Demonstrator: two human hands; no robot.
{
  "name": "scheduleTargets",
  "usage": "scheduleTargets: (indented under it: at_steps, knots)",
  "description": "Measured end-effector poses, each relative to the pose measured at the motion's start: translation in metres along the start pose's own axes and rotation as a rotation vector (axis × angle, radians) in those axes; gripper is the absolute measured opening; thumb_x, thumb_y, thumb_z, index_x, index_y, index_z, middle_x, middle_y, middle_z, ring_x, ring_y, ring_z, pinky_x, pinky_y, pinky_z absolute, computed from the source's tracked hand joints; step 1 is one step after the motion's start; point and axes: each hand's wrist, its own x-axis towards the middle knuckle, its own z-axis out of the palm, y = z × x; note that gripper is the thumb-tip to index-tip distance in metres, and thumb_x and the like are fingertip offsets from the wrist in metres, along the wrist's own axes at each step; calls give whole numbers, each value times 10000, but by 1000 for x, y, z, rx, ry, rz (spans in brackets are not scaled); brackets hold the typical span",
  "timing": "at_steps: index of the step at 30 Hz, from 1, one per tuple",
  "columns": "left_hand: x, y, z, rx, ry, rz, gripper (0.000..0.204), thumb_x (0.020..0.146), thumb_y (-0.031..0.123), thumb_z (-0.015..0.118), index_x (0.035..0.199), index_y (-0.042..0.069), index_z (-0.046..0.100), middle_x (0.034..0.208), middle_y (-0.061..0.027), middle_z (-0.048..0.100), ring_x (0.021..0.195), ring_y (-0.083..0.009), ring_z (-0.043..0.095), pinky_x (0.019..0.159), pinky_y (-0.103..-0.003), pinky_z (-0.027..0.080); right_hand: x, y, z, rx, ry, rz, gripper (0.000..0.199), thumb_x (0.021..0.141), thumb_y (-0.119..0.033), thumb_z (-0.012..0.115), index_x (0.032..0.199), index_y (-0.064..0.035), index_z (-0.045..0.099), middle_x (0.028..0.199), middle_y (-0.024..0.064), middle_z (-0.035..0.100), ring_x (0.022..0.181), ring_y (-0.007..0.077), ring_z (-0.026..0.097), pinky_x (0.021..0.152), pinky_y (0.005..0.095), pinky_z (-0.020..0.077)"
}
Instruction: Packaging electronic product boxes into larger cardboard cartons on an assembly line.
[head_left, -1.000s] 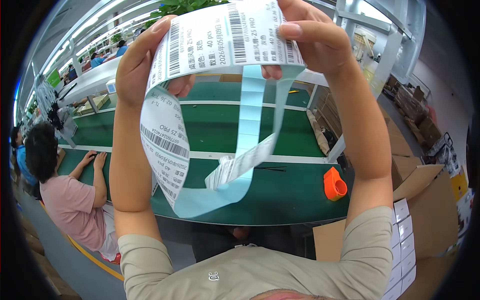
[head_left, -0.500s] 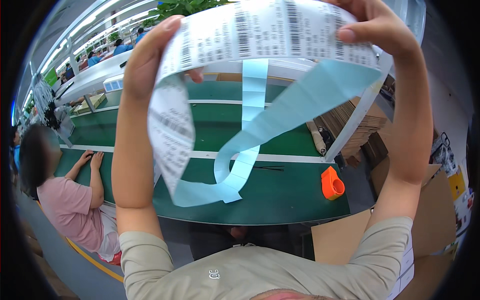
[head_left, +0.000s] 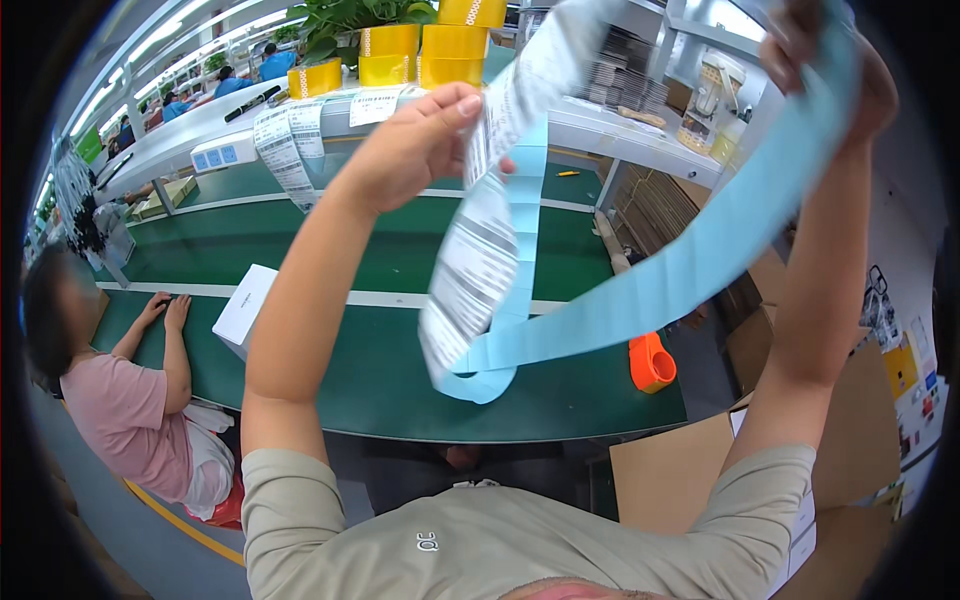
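A long strip of labels (head_left: 650,285), white with barcodes on one side and light blue on the back, hangs in loops before me. My left hand (head_left: 415,148) pinches its white printed side between thumb and fingers. Higher up at the right, my right hand (head_left: 835,75) grips another part of the strip; it is blurred and partly covered by the blue backing. Between the hands the strip sags and twists, with its lowest fold above the green bench (head_left: 380,395). One blue length runs up behind toward the shelf.
An orange ring-shaped plastic piece (head_left: 652,362) lies at the bench's right, a white box (head_left: 246,308) at its left. The white shelf (head_left: 580,125) bears yellow tape rolls (head_left: 388,55) and other labels (head_left: 288,150). A person in pink (head_left: 135,410) sits left; an open carton (head_left: 670,470) stands right.
My hands have moved apart: the left has shifted right and down, the right outward. The strip has twisted, showing more blue. More of the shelf and the white box now show.
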Motion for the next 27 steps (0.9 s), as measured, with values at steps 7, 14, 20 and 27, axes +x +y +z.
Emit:
scheduleTargets:
  at_steps: [7, 14, 20, 27]
  knots:
    - [-52, -45, 37, -342, -7, -185, 553, 1088, 448, 474, 1439, 20, 473, 1306, -162, 657, 1106, -251, 707, 947, -425, 585, 13, 16, -34, -288, 9, -166, 485, 985, -90, 486, 1436, 88, 493, 1342, 202, 650, 1216, 253, 655, 1059, 371, 513]
    - [-103, -28, 59, -15, -121, -205, 458, 990, 257, 667, 1346, -20, 587, 1204, -156, 713, 1037, -220, 716, 928, -351, 574, 20, 31, -40, -909, 359, -185, 440, 977, -128, 602, 1350, 101, 567, 1246, 136, 709, 1009, 181, 714, 880, 310, 575]
    - [-103, 23, 50, 251, -176, -258, 262, 922, 82, 756, 1151, -20, 679, 1075, -92, 731, 937, -157, 690, 847, -332, 560, -12, -8, -52, -1537, 395, 721, 415, 1006, -196, 605, 1307, 90, 603, 1136, 137, 745, 857, 201, 735, 767, 287, 596]
    - [-83, 96, 32, 637, -1031, 22, 238, 873, 29, 757, 1082, -50, 676, 980, -186, 696, 894, -259, 695, 759, -375, 539, -116, 17, -95, -1410, 178, 1282, 336, 906, -277, 679, 702, -10, 698, 543, 41, 584, 445, 137, 561, 440, 302, 452]
